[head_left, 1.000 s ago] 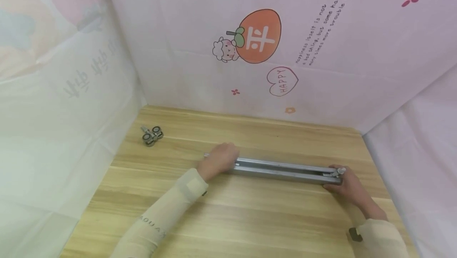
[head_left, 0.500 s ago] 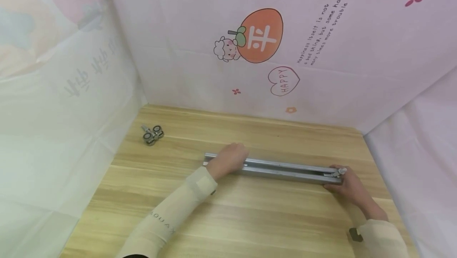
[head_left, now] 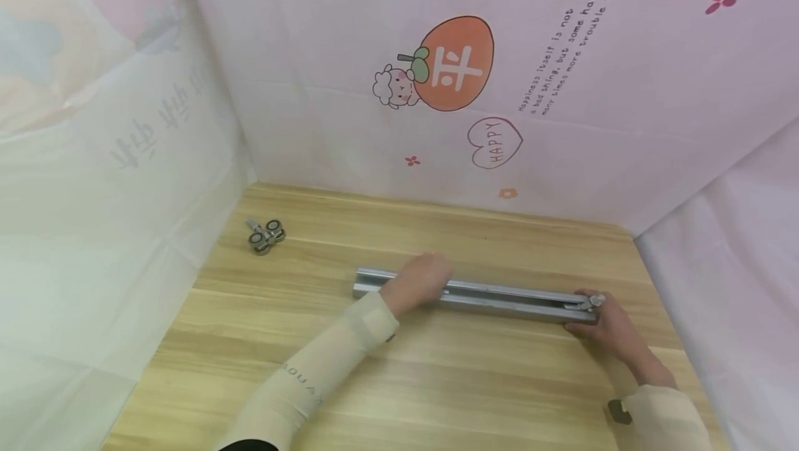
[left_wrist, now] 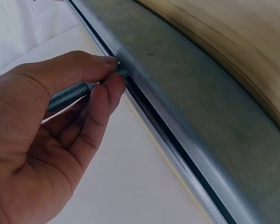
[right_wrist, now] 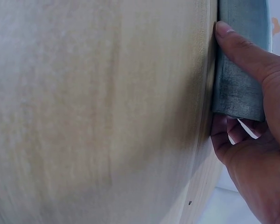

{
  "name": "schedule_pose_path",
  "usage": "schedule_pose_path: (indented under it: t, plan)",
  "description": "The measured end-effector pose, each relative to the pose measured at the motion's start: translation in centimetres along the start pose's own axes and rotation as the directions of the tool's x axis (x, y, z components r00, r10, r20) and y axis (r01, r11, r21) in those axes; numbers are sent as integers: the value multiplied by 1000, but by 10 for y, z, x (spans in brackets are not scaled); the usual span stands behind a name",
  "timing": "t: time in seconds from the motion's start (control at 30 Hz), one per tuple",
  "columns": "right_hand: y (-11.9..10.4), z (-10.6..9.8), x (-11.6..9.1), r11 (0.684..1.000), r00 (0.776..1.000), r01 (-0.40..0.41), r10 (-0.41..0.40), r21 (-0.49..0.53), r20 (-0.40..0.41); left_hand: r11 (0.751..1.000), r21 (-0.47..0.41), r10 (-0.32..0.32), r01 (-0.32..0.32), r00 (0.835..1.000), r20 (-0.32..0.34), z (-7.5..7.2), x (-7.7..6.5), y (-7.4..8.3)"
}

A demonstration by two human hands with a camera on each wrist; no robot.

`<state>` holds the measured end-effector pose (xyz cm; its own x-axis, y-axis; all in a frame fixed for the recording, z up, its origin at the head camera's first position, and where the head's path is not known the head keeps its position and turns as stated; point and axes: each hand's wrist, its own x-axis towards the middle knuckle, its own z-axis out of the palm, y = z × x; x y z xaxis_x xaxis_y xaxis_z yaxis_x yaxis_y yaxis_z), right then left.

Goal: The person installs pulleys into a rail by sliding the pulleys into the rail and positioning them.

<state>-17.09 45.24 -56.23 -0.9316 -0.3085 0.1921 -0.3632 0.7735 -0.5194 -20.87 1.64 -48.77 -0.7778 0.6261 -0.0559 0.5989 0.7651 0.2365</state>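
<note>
A long metal channel rail [head_left: 499, 308] lies on the wooden table with its slot facing up. My left hand [head_left: 417, 282] is over its left half. In the left wrist view, the thumb and fingertips pinch a threaded bolt [left_wrist: 67, 97] that stands out of the slot; whatever it joins inside the rail is hidden. My right hand [head_left: 616, 329] grips the rail's right end, thumb on the near side wall [right_wrist: 240, 88] and fingers around the end. Another bolt [head_left: 588, 303] sticks out of the slot by that hand.
A roller trolley [head_left: 267, 236] with several small wheels and a bolt lies at the table's back left. The wooden tabletop [head_left: 468, 388] is bounded by printed white cloth [head_left: 349, 139] at the back and on both sides.
My left hand has slid rightward along the rail with the bolt, leaving more of the rail's left end visible. The right hand and the rail stay in place.
</note>
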Motion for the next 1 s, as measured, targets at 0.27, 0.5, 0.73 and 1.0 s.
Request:
schedule_pose_path:
  t: [0.27, 0.5, 0.73, 1.0]
  plan:
    - [0, -1, 0, 1000, 1000, -24, 24, -20, -19, 1000, -11, 11, -11, 1000, -7, 2, 11, 9]
    - [-6, -3, -1, 999, 999, -41, 40, -29, -22, 1000, -4, 21, -21, 1000, -1, 2, 19, 16]
    - [-5, -2, -1, 998, 999, -48, 47, -41, -11, 999, 18, 32, -32, 999, -1, 4, 26, 25]
    - [-2, -1, -2, 999, 999, -34, 33, -37, -12, 997, 42, 68, -67, 998, -18, 6, 32, 33]
